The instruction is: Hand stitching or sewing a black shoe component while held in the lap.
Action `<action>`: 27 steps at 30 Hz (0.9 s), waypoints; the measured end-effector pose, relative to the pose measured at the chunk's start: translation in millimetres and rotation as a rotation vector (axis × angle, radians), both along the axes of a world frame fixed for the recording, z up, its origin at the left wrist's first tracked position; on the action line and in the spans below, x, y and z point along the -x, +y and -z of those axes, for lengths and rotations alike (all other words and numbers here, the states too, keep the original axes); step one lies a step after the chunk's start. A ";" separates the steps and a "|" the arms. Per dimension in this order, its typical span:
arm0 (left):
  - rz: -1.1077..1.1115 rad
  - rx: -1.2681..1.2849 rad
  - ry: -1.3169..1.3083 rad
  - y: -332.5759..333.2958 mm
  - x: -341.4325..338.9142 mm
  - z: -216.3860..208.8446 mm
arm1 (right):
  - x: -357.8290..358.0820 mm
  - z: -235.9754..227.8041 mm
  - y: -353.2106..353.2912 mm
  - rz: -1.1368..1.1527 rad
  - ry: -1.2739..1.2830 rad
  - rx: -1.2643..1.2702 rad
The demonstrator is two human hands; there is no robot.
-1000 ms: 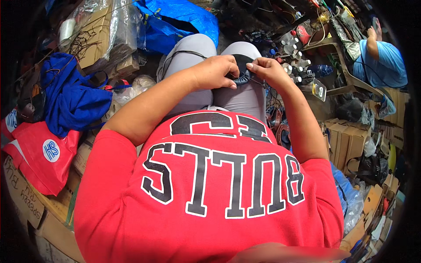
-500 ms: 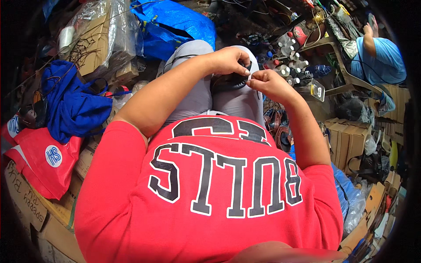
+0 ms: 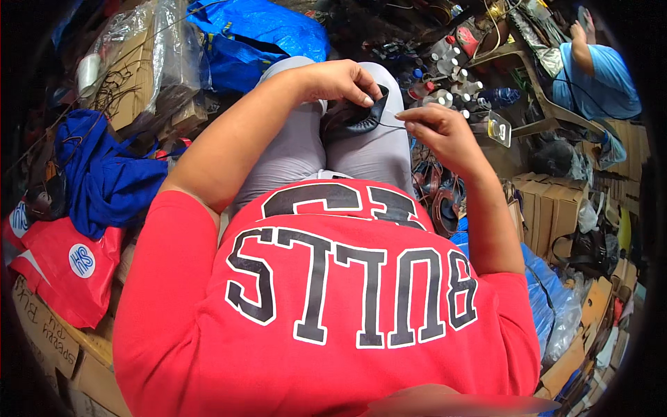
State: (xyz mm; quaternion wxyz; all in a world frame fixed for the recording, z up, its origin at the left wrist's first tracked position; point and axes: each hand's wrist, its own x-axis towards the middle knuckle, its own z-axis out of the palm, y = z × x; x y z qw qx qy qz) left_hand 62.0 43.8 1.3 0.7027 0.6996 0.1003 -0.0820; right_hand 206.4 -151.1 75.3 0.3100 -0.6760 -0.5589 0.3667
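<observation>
Our red shirt (image 3: 174, 278) fills most of the view. Beyond it, our grey trousers (image 3: 379, 156) form the support surface. A blue bag (image 3: 236, 42) lies past the knees; capped bottles (image 3: 448, 80) are grouped to the right of the lap. Our left grip (image 3: 340, 80) is closed on the upper edge of the workpiece. Our right grip (image 3: 445, 132), to the right and apart from the workpiece, has thumb and fingertips pinched on a fine line. The workpiece, a dark, curved piece with a gathered edge (image 3: 351, 125), rests over the right thigh. The smallest item, a thin dark strand (image 3: 391, 126), spans the gap from that edge to our right fingertips.

Caution: excess pull on the strand could snap it or pucker the edge. A loose left grip could let the piece turn on the rounded, unbraced thigh. Slack could let the strand tangle.
</observation>
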 end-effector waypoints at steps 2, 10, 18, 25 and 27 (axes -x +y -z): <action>0.006 -0.012 0.034 -0.4 0.9 -3.3 | 2.4 11.6 4.4 -0.006 -0.166 -0.025; 0.024 -0.066 0.077 0.7 3.1 -8.1 | 12.5 9.2 20.0 -0.038 -0.305 0.010; 0.068 -0.076 0.038 4.8 -1.4 1.9 | 17.9 11.1 23.5 -0.032 -0.332 -0.021; 0.085 -0.074 0.024 5.3 -7.3 -1.0 | -1.4 22.6 31.0 -0.067 -0.209 0.070; 0.098 -0.052 0.061 6.2 -6.4 -1.9 | -11.0 30.1 30.9 -0.042 -0.091 0.163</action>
